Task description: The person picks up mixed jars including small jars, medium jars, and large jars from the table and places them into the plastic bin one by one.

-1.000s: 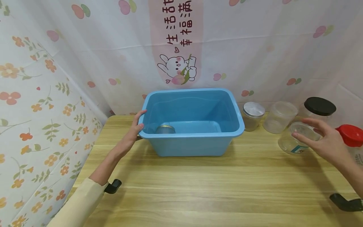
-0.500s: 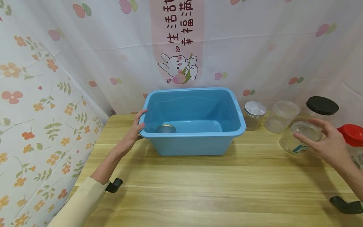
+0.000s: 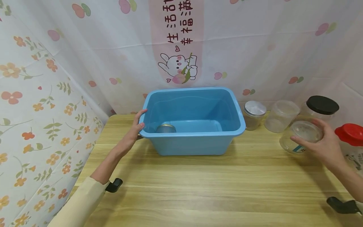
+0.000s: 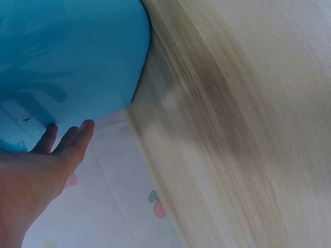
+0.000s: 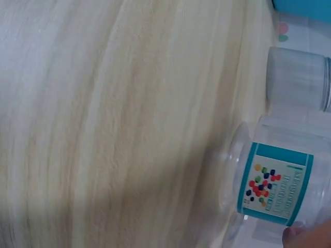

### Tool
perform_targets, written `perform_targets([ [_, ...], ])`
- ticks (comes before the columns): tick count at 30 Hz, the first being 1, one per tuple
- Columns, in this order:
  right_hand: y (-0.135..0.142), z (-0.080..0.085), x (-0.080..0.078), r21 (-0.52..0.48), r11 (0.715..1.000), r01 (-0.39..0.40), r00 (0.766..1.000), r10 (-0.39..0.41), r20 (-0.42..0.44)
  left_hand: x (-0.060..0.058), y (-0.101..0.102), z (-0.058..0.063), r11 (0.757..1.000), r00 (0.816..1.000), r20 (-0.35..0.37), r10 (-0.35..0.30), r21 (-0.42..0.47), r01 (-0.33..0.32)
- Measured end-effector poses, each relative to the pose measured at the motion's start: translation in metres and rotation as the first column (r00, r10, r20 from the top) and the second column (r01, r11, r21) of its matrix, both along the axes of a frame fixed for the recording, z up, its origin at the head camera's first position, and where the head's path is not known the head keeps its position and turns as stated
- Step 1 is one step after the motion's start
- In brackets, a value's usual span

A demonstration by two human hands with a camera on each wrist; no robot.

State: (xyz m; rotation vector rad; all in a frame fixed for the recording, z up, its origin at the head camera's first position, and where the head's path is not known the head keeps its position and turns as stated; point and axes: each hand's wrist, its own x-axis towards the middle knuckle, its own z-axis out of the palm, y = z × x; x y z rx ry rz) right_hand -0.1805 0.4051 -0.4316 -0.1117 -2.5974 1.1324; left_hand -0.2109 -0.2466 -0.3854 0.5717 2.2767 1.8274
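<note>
My left hand (image 3: 132,128) holds the left rim of a blue plastic tub (image 3: 191,145), its fingertips also against the outer wall in the left wrist view. A low jar with a gold-edged lid (image 3: 165,128) lies inside the tub at the left, partly hidden by the front rim. At the right, my right hand (image 3: 326,146) holds a clear jar (image 3: 293,138) from its right side, thumb in front and fingers behind. A teal-edged label (image 5: 276,183) with coloured dots faces the right wrist camera, the thumb tip beside it.
Near the right hand stand a silver-lidded jar (image 3: 254,115), an uncapped-looking cloudy jar (image 3: 280,116), a black-lidded jar (image 3: 321,105) and a red-lidded jar (image 3: 350,135). Behind the wooden table (image 3: 198,189) hangs a printed curtain (image 3: 241,47); a floral one (image 3: 42,126) hangs left.
My right hand has come in closer around the clear jar, its thumb shifting left along the jar's front. My left hand stays on the tub's rim.
</note>
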Motion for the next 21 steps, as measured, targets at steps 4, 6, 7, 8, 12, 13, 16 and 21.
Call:
perform_targets([
  [4,-0.001,-0.003,0.0,-0.022,1.0,0.013,1.0,-0.013,-0.001,0.0,0.0,0.0,1.0,1.0,0.003,-0.001,0.003,0.001],
  [6,-0.001,-0.004,0.0,-0.038,0.999,0.017,1.0,-0.017,0.0,0.0,0.0,0.0,1.0,1.0,0.003,0.0,0.003,0.0],
  [7,-0.001,-0.005,0.0,-0.044,0.999,0.02,1.0,-0.02,0.002,0.0,0.0,0.0,1.0,1.0,0.003,0.001,0.004,-0.001],
  [8,-0.001,-0.005,0.0,-0.051,0.998,0.023,1.0,-0.023,0.003,0.0,0.0,0.0,1.0,1.0,0.003,0.0,0.005,0.0],
  [12,0.0,-0.008,0.0,-0.078,0.996,0.033,0.999,-0.032,0.014,0.0,0.0,-0.001,1.0,1.0,-0.001,-0.001,0.008,0.001],
  [13,0.0,-0.009,0.0,-0.085,0.996,0.038,0.999,-0.036,0.025,-0.001,-0.001,-0.001,1.0,1.0,0.0,-0.001,0.01,0.001],
  [16,0.001,-0.012,0.0,-0.113,0.993,0.044,0.998,-0.038,0.057,-0.001,-0.001,-0.002,1.0,1.0,-0.003,-0.003,0.015,0.003],
  [21,0.004,-0.017,-0.003,-0.235,0.972,-0.013,0.998,0.028,0.06,-0.001,-0.001,-0.002,1.0,1.0,-0.005,-0.004,0.02,0.004],
])
